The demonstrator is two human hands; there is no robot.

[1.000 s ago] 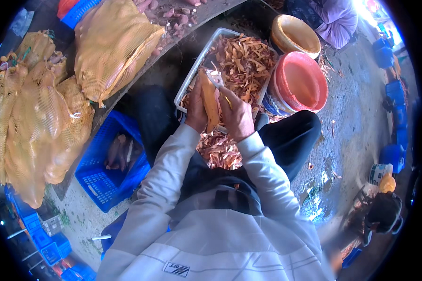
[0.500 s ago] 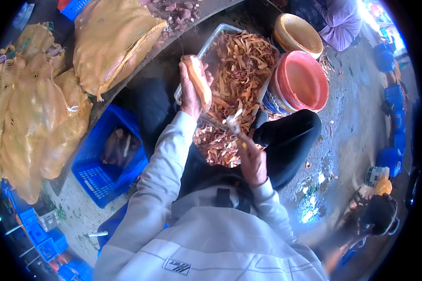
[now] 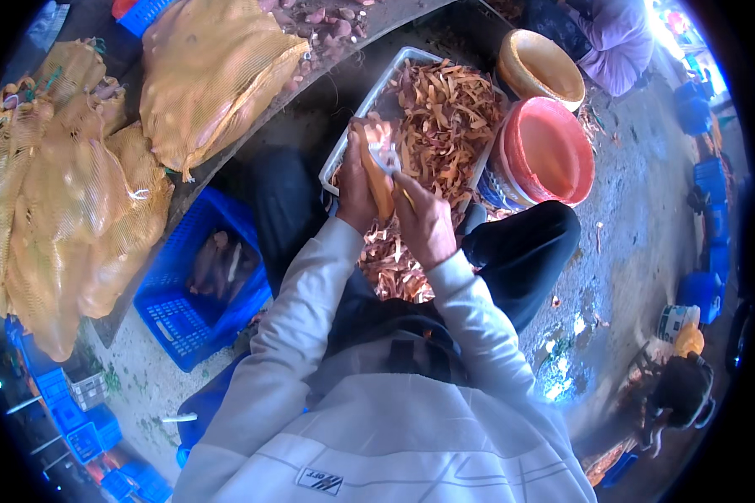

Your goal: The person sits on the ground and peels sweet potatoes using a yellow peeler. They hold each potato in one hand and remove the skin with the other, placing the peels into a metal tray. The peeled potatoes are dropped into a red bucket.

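My left hand (image 3: pixel 356 191) is closed around a long sweet potato (image 3: pixel 381 191), held upright over the near edge of a white tub (image 3: pixel 341 152). Orange flesh shows along the sweet potato's side. In my right hand (image 3: pixel 428 225) is a peeler (image 3: pixel 385 158), its pale head against the sweet potato's upper part. The fingers of both hands are wrapped closed. Brown and orange peelings (image 3: pixel 449 126) fill the tub, and more peelings (image 3: pixel 394 267) lie between my legs below my hands.
Right of the tub stand a red bucket (image 3: pixel 585 159) and a tan basin (image 3: pixel 512 57). A blue crate (image 3: pixel 168 331) with a few roots is at my left. Yellow mesh sacks (image 3: pixel 67 218) stand beyond it. Another person (image 3: pixel 617 50) sits at the far right.
My right hand has moved up and left, bringing the peeler from beside the tub onto the sweet potato. My left hand has shifted slightly nearer and right with the sweet potato.
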